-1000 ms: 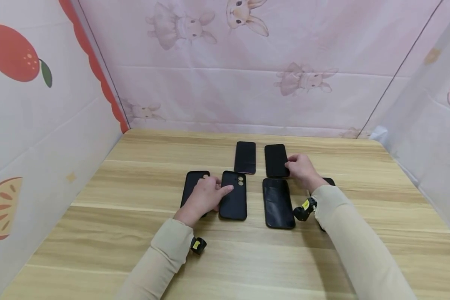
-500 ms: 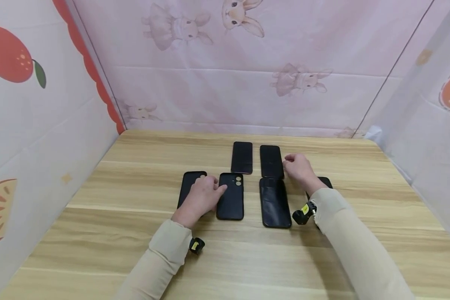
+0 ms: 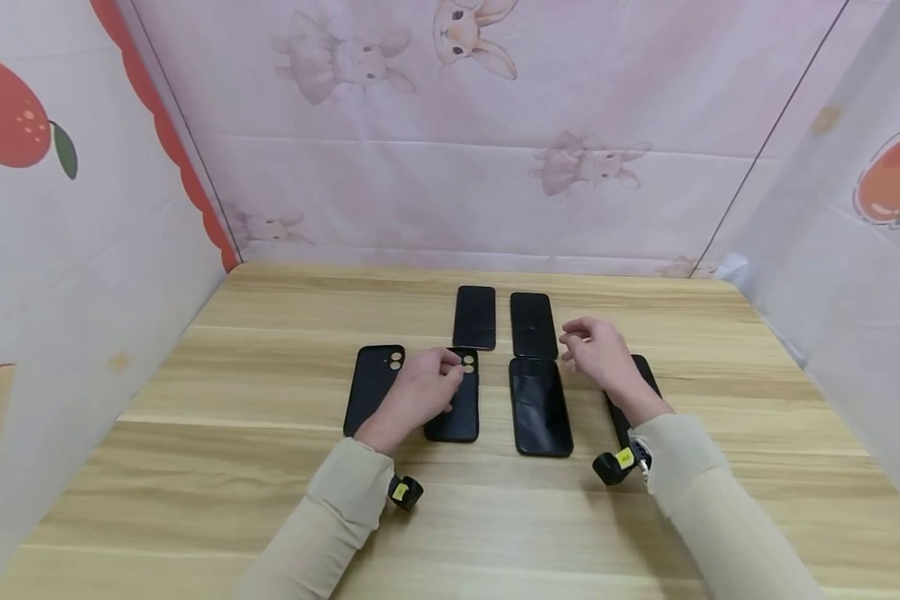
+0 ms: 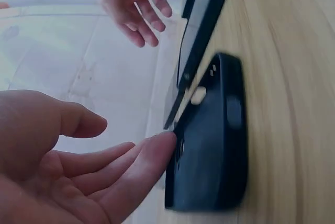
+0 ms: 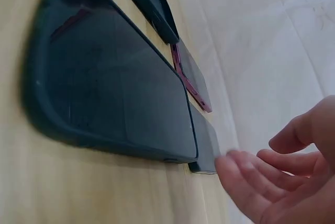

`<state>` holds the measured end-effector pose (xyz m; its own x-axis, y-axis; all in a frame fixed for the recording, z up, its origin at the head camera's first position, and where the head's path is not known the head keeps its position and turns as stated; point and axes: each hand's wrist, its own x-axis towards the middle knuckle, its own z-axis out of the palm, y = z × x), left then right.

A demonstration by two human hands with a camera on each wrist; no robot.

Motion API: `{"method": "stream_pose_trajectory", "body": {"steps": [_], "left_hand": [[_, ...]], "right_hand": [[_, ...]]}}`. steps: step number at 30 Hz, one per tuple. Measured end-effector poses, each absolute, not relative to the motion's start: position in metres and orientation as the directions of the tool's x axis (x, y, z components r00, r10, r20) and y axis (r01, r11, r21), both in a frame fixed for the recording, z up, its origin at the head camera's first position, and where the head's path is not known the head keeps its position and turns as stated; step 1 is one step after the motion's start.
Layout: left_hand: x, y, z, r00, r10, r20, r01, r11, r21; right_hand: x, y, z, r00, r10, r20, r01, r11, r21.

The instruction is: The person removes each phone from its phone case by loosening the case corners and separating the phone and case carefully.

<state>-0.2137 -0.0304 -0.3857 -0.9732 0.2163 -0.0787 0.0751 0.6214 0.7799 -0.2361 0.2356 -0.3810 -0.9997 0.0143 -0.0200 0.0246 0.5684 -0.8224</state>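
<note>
We see the left hand (image 3: 420, 387) held loose over a black case (image 3: 454, 419) with round holes. Its thumb and fingers are apart and hold nothing; we cannot tell if a fingertip touches the case. Another black case (image 3: 371, 392) lies just left of that hand. The right hand (image 3: 602, 354) is loose too, with softly bent fingers and nothing in them. Just left of its fingertips we see a dark phone (image 3: 534, 325), lying flat. A second dark phone (image 3: 476, 317) lies past the left hand, a little to its right. Between the hands we find a third phone (image 3: 542, 408) in a dark cover. Under the right wrist lies a dark flat thing (image 3: 620, 421), partly hidden, on the wooden table (image 3: 195, 500).
</note>
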Motion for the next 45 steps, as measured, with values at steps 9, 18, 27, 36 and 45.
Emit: {"method": "stream_pose_trajectory", "body": {"steps": [9,18,27,36,45], "left_hand": [[-0.218,0.001,-0.392,-0.937,0.304,-0.17,-0.038,0.395,0.918],[-0.216,0.025,-0.399,-0.948,0.293,-0.126,0.035,0.488,0.872],[-0.216,0.034,-0.403,-0.958,0.276,-0.079,0.073,0.502,0.862],[-0.218,0.038,-0.407,-0.951,0.277,-0.139,-0.031,0.359,0.933],[-0.216,0.044,-0.41,-0.972,0.22,-0.083,-0.016,0.293,0.956]], "right_hand": [[-0.209,0.235,-0.396,-1.0,0.012,-0.019,0.023,0.589,-0.807],[-0.202,0.228,-0.418,-0.999,-0.023,-0.024,0.001,0.698,-0.716],[-0.202,0.222,-0.419,-1.0,0.021,0.018,0.004,0.761,-0.649],[-0.206,0.217,-0.418,-0.997,0.081,0.0,0.07,0.856,-0.511],[-0.208,0.215,-0.42,-0.996,0.087,0.004,0.075,0.885,-0.46]]}}
